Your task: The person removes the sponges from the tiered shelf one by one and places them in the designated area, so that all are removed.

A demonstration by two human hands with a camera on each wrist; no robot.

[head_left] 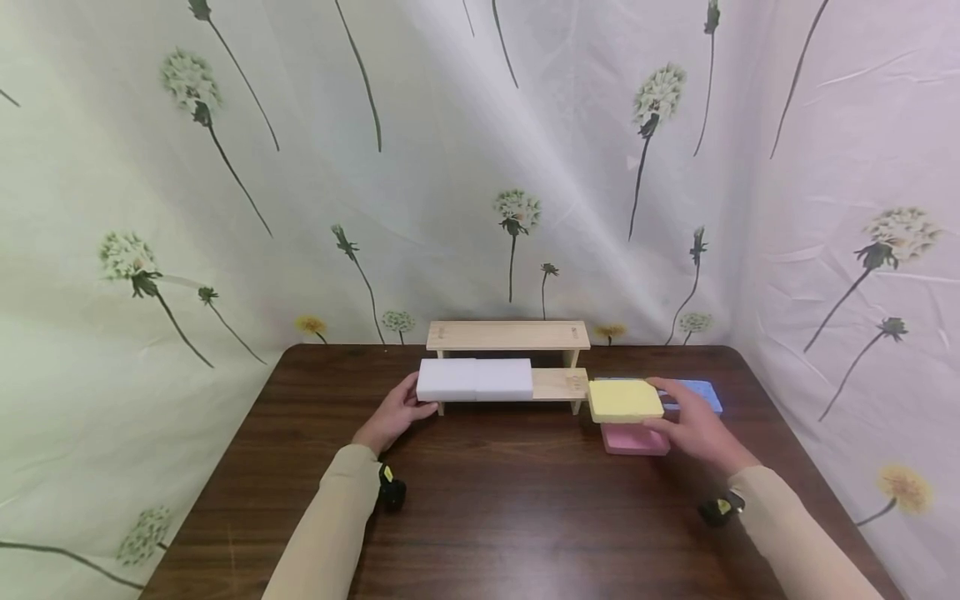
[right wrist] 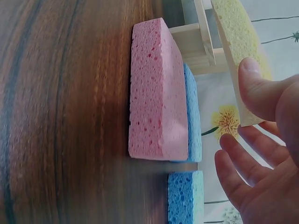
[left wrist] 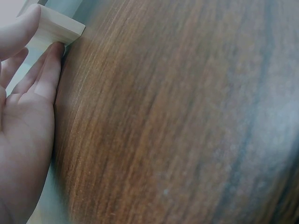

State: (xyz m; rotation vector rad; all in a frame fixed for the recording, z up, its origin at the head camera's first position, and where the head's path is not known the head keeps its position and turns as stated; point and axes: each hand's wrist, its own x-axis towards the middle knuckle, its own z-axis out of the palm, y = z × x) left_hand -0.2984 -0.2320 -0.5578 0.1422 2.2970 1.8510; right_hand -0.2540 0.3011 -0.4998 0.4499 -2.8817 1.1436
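My right hand (head_left: pixel 701 429) (right wrist: pixel 275 186) pinches a yellow sponge (head_left: pixel 624 400) (right wrist: pixel 240 44) between thumb and fingers, raised at the right end of a two-level wooden stand (head_left: pixel 551 383). Lower and nearer me is a pink sponge (head_left: pixel 635 442) (right wrist: pixel 147 93). Behind it are blue sponges (head_left: pixel 701 393) (right wrist: pixel 194 116), partly hidden. Two white blocks (head_left: pixel 446 380) lie end to end on the stand's lower level. My left hand (head_left: pixel 392 419) (left wrist: pixel 28 126) rests at that level's left end, its fingers nearly straight beside the wood (left wrist: pixel 60 25); contact with the white block is unclear.
The stand's upper level (head_left: pixel 507 335) rises behind the white blocks, near the back edge of the dark wooden table (head_left: pixel 480 508). A pale cloth (head_left: pixel 450 208) with dandelion prints hangs behind and at both sides.
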